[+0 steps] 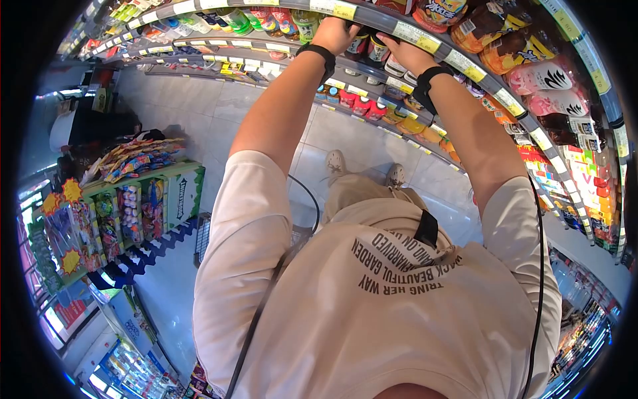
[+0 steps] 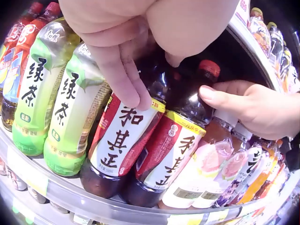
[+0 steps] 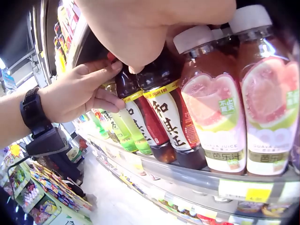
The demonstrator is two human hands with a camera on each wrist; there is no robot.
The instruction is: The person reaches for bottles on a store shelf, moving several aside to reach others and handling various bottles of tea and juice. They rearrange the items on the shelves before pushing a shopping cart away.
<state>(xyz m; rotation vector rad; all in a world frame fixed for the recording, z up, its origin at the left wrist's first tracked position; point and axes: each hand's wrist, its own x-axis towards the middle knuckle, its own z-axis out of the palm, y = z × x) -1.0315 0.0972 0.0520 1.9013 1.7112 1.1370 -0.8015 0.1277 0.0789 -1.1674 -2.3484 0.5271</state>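
Note:
Two dark tea bottles with red and white labels stand side by side on a shelf, the left one [image 2: 123, 140] and the right one [image 2: 169, 152]. My left hand [image 2: 117, 44] grips the upper part of the left bottle, fingers down its side; its cap is hidden. My right hand [image 2: 265, 110] holds the right bottle near its neck, thumb against it below the red cap. In the right wrist view, my left hand [image 3: 70, 96] is beside my right hand [image 3: 145, 30], whose palm covers the right bottle's top. The head view shows both hands, left [image 1: 335, 36] and right [image 1: 409, 55], at the shelf edge.
Green tea bottles [image 2: 75, 112] stand left of the dark pair, and pink guava juice bottles [image 3: 213, 108] to the right. A raised shelf lip with price tags [image 3: 246, 191] runs along the front. Lower shelves hold more drinks; a snack rack [image 1: 179, 193] stands across the aisle.

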